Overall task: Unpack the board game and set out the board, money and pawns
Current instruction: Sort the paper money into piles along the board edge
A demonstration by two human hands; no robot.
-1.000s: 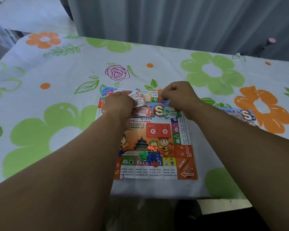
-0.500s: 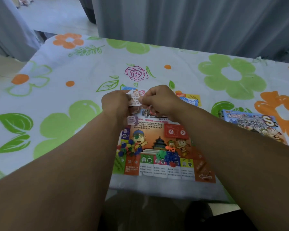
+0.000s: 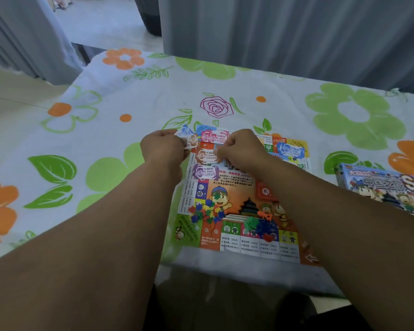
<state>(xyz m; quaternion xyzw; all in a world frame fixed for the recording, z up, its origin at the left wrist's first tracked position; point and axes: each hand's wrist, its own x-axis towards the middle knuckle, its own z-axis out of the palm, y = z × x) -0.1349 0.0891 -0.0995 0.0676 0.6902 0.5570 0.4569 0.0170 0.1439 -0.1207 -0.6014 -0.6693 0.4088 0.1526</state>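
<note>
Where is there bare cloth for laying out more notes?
Wide bare cloth left of the board and beyond it toward the curtain. A narrower strip between board and box. Crowded: the board's far edge, with notes, left hand and right hand; pawns heap nearer.

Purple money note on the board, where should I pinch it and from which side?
Pinch the purple note at its left short end, coming from the left edge of the board. It lies flat, so likely slide a fingertip under that end first. The orange note sits just beyond it, and the right hand is close to its right end.
</note>
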